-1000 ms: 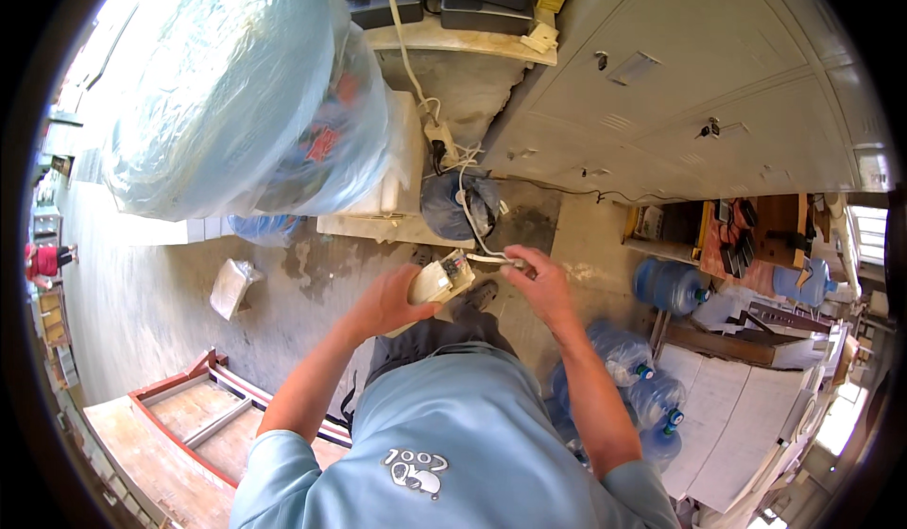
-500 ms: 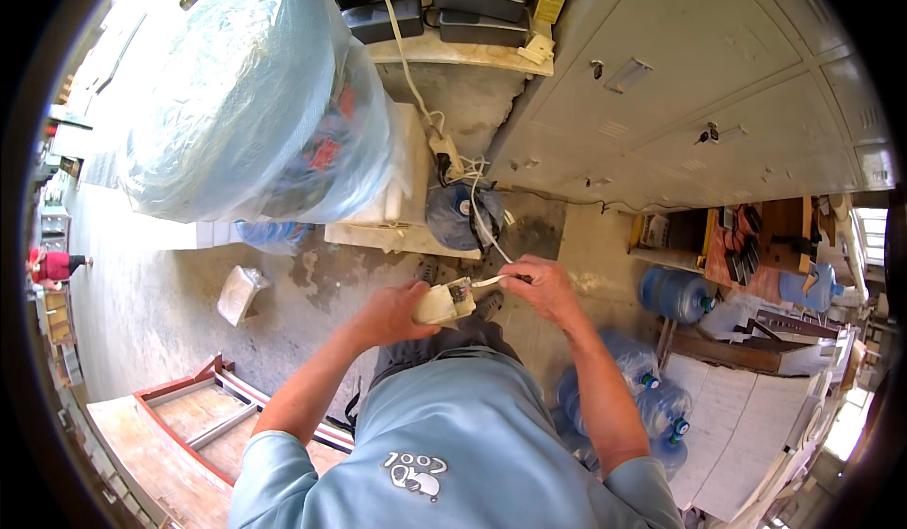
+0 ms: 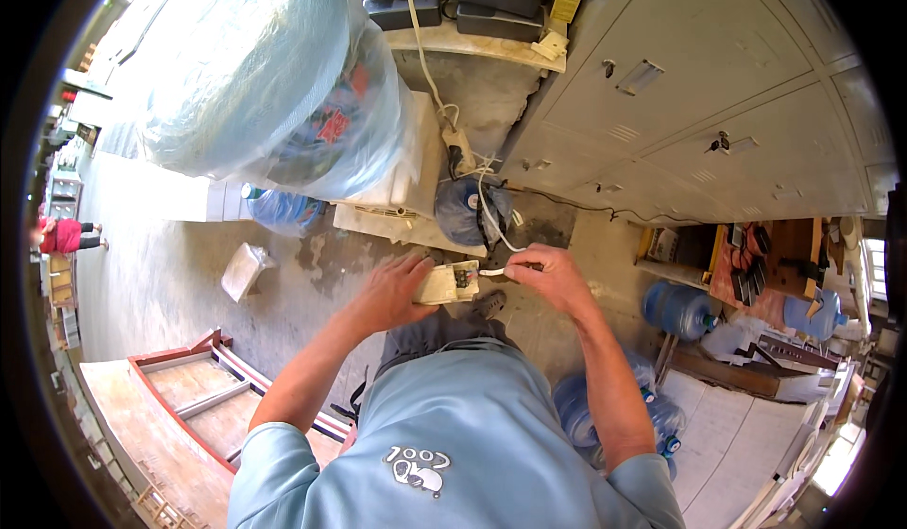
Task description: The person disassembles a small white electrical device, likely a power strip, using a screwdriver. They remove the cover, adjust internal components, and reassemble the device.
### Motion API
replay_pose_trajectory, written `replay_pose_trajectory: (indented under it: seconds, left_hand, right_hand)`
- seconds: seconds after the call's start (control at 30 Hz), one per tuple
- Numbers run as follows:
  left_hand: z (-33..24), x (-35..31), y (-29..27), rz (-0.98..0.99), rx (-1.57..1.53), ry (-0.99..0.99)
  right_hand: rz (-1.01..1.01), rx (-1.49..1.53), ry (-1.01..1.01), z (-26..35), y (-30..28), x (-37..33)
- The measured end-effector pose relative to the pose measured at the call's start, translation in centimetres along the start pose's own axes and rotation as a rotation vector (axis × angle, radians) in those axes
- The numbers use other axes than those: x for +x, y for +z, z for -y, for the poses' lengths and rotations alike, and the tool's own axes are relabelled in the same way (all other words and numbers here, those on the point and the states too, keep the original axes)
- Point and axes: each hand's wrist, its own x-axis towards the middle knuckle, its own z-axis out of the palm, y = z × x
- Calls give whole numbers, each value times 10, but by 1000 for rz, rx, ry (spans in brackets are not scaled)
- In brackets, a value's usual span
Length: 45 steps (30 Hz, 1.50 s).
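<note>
My left hand (image 3: pixel 385 293) grips a small cream plastic electrical box (image 3: pixel 436 284) in front of my waist. The box's right end is uncovered and shows darker parts inside, too small to make out. My right hand (image 3: pixel 550 277) pinches a white cable (image 3: pixel 495 272) close to its end, which points at the uncovered end of the box. Whether the cable end touches the box I cannot tell. From my right hand the cable runs up and away toward a cream power strip (image 3: pixel 457 147) near the cabinet.
A large plastic-wrapped roll (image 3: pixel 255 85) stands at the far left. Grey metal lockers (image 3: pixel 699 85) fill the far right. Blue water bottles (image 3: pixel 676 309) lie on the right. A red-edged frame (image 3: pixel 179 401) is at lower left, a wrapped packet (image 3: pixel 248 271) on the floor. Someone in red (image 3: pixel 64 236) stands far left.
My right hand has drawn slightly right, and more of the box's uncovered end shows beside the cable end. My left hand's fingers have straightened along the box. The view has shifted slightly.
</note>
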Motion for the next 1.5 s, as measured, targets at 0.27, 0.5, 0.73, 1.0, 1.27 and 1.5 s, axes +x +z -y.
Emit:
replay_pose_trajectory:
  seconds: [0.27,0.5,0.73,1.0,1.27,1.5]
  left_hand:
    - [-19,-8,9,-9,-103,-15]
    - [-28,-7,6,24,-74,-120]
    - [-4,9,-7,29,-238,-84]
    - [39,23,-8,244,-571,-123]
    - [36,11,20,-366,-247,-132]
    - [-11,-5,64,-812,-587,-700]
  right_hand:
    - [186,199,130,0,-23,3]
    - [185,91,58,16,-20,6]
    - [124,208,119,27,-22,21]
    - [92,95,218,45,-17,36]
    - [130,-8,48,54,-22,57]
    - [102,123,68,54,-40,67]
